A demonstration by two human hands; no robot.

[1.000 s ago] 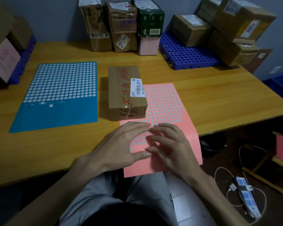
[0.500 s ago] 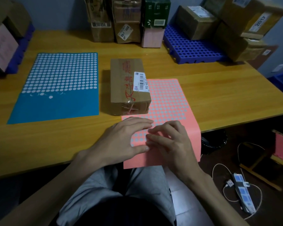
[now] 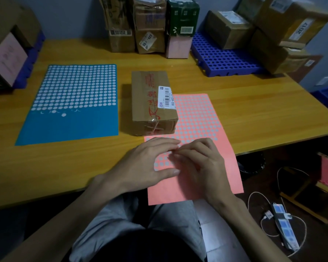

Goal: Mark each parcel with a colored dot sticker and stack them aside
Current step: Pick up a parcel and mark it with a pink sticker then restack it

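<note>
A brown taped parcel (image 3: pixel 151 103) with a barcode label lies mid-table, its right edge over a pink dot sticker sheet (image 3: pixel 197 118). The sheet's near end hangs over the table's front edge. My left hand (image 3: pixel 146 163) presses flat on the sheet with straight fingers. My right hand (image 3: pixel 203 167) is beside it, fingers curled, fingertips pinching at a dot sticker right by the left fingertips; the sticker itself is hidden under them. A blue dot sticker sheet (image 3: pixel 70 125) lies to the parcel's left.
Several parcels (image 3: pixel 150 25) stand along the back wall. More boxes (image 3: pixel 273 31) are piled on a blue plastic pallet (image 3: pixel 222 59) at the back right. Boxes (image 3: pixel 8 53) sit at the far left. A power strip (image 3: pixel 284 225) lies on the floor to the right.
My right hand's fingers have curled tighter and drawn in against the left fingertips on the pink sheet. The left hand stays pressed flat. The parcel has not moved.
</note>
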